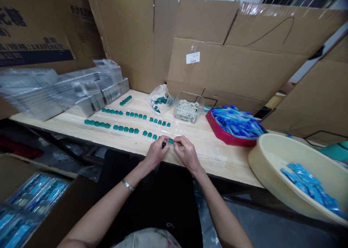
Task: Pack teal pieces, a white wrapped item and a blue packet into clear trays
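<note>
At the table's front edge, my left hand (156, 153) and my right hand (188, 154) meet, fingertips pinched. A small teal faceted piece (170, 141) shows between them, with the right fingertips on its side. A black object (163, 145), too small to name, sits in my left fingers. Left of the hands lie rows of similar teal pieces, in a front row (126, 129) and a middle row (136, 115), with a short row (125, 100) farther back. My left fingers partly hide the front row's right end.
Behind the hands are a plastic bag of teal pieces (161, 100) and a clear box of small pale pieces (187, 108). A red tray (231, 141) of blue pen-like items and a cream basin (261, 157) stand right. Clear plastic trays (81, 92) are stacked left; cardboard (217, 67) walls the back.
</note>
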Demonstrator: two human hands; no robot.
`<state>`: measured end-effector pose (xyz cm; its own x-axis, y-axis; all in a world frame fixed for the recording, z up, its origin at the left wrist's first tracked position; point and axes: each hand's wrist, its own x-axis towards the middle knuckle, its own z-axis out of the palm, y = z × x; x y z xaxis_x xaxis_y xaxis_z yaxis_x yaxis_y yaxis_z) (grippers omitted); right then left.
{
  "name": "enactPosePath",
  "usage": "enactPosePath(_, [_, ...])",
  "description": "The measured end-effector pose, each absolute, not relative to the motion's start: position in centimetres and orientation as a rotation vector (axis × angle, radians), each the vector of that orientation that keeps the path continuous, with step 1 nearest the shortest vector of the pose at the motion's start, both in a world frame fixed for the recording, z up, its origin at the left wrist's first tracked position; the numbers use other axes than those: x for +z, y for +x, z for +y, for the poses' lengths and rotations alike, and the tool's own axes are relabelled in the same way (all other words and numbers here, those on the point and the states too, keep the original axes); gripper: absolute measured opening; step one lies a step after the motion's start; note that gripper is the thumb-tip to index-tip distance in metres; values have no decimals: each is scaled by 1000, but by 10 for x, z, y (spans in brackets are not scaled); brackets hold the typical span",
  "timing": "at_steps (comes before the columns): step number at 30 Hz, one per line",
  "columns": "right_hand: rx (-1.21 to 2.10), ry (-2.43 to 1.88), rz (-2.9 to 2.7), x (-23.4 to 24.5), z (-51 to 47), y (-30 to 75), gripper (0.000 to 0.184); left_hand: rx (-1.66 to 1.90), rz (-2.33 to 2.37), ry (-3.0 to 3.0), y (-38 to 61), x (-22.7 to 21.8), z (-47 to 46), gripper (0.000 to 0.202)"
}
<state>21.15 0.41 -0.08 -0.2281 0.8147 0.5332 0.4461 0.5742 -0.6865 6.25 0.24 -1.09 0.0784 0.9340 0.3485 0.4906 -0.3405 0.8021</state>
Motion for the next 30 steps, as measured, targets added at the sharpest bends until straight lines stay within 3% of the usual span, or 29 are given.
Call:
enactPosePath(5, [953, -1151, -1606, -1, 2, 222, 25, 1097, 1382, 2145, 67, -14, -6, 22])
enactPosePath(13, [1014, -1148, -1502, 7, 9, 235, 23, 1145, 1382, 2077, 69, -16, -3, 18])
enactPosePath(20, [1308, -1073, -1395, 4, 6, 233, 31, 1151, 1336, 2076, 74, -12, -2, 17])
enactPosePath(23, [1177, -1094, -1411, 0, 10, 239, 29, 1138, 1360, 2063, 70, -12, -4, 20])
enactPosePath(30, [416, -1019, -1929, -19, 27, 244, 14, 935, 1439, 2222, 62, -18, -9, 21])
